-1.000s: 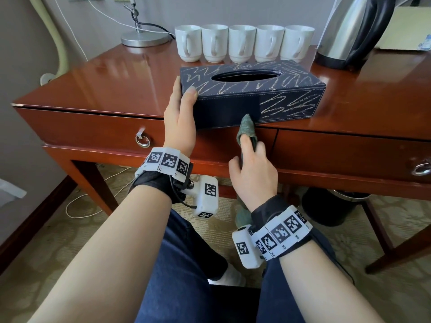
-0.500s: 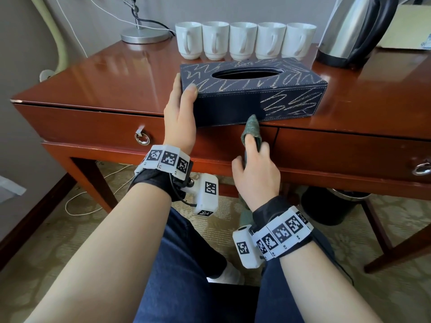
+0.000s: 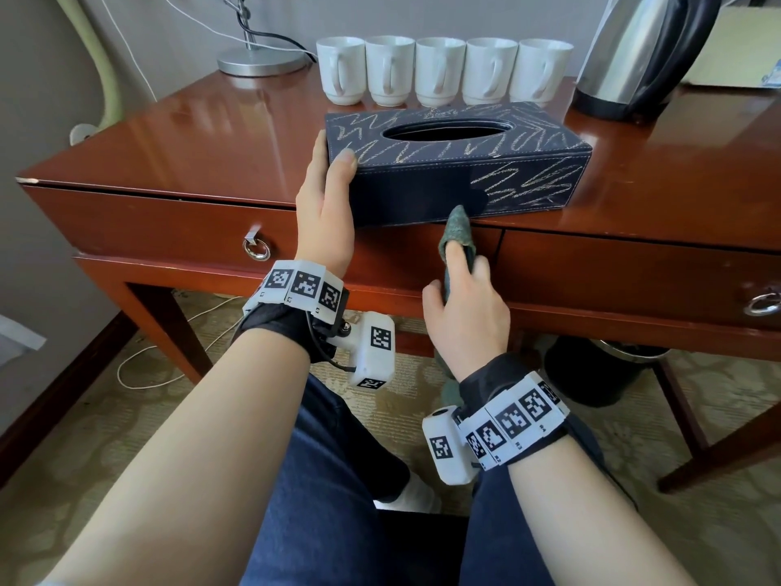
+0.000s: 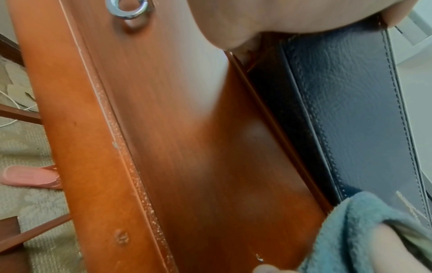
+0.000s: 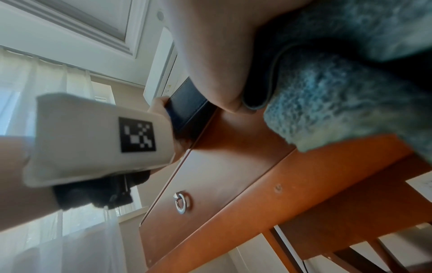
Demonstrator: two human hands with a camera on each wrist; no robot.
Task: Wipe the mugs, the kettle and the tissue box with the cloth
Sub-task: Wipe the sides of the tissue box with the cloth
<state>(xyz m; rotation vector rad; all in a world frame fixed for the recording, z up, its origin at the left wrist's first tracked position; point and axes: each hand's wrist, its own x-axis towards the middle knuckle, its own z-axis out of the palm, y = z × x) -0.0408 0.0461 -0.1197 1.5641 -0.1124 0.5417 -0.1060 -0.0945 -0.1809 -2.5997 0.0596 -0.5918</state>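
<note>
Tissue box (image 3: 456,162) sits at the desk (image 3: 169,154) near edge. Left hand (image 3: 327,213) clasps its left end; right hand (image 3: 465,306) pinches the cloth (image 3: 458,230) against its near face (low, mid-length). Bare desktop lies left.

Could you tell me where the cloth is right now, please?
In the head view the cloth is gripped by the right hand, its tip against the tissue box front.
</note>
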